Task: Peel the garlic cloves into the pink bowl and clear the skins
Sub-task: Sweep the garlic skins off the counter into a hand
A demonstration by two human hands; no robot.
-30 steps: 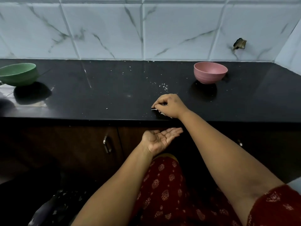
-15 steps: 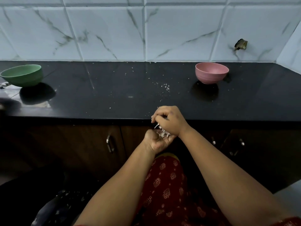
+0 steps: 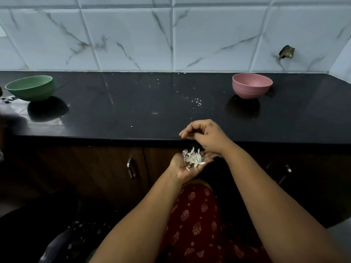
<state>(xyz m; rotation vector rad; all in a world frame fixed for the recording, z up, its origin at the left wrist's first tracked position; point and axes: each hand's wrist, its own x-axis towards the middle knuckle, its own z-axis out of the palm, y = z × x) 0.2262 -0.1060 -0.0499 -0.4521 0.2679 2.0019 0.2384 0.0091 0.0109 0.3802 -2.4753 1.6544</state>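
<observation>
A: From the head camera, the left hand [image 3: 187, 165] is cupped palm-up just below the counter's front edge, holding a loose heap of garlic skins [image 3: 193, 158]. The right hand [image 3: 206, 136] hovers just above it, fingers curled loosely with the tips drawn together; whether a last flake is pinched there cannot be told from this angle.

B: And the pink bowl [image 3: 252, 85]?

A: Upright at the back right of the black counter [image 3: 133, 103], well apart from both hands. Its contents are hidden by the rim.

B: So what might go wrong?

A: The skins are light and piled on an open palm over the floor. A tilt of that hand, or a draught from quick movement, would likely scatter them. Fine white flakes [image 3: 195, 101] also lie on the counter near the middle, small enough to be missed in a sweep. A green bowl [image 3: 31, 88] sits far left, out of the way.
</observation>
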